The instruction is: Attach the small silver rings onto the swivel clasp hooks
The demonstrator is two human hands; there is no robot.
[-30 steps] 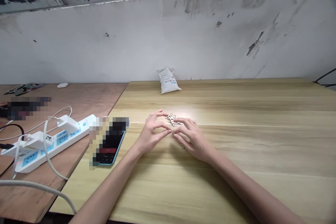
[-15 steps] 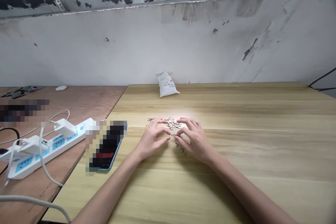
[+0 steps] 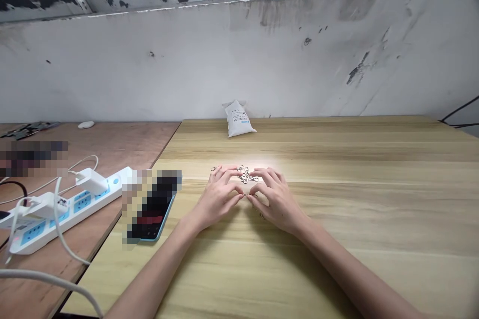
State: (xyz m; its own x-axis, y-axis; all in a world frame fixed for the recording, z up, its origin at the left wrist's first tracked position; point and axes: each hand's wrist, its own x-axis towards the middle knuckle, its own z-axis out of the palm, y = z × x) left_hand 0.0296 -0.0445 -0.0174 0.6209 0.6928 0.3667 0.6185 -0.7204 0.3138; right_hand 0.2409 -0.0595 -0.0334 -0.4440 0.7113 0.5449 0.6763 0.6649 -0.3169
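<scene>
Evidently the small metal piece [image 3: 245, 196] sits in the gap between the fingertips of both hands, just above or on the worktop [image 3: 359, 174]; its visible part seems to run crosswise, from one hand toward the other, though the fingers cover too much of it to say which end points where. The right hand [image 3: 276, 197] pinches it between thumb and forefinger; the left hand [image 3: 215, 200] curls close opposite, its thumb and forefinger nearly meeting, and whether they grip it I cannot tell.

Just beyond the fingertips lies a loose heap of metal pieces [image 3: 246, 174], shiny, silvery, with looped outlines, pointing various ways. Another metal bit [image 3: 213, 169] shows past the left fingers, its rounded end toward the left, and one more [image 3: 262, 216] peeps from below the right hand.

Smooth, pale wood grain streaks the worktop from side to side. Near its back edge sits a crinkled white packet [image 3: 239, 120] with a printed label, before the stained, scuffed wall [image 3: 187, 70].
</scene>
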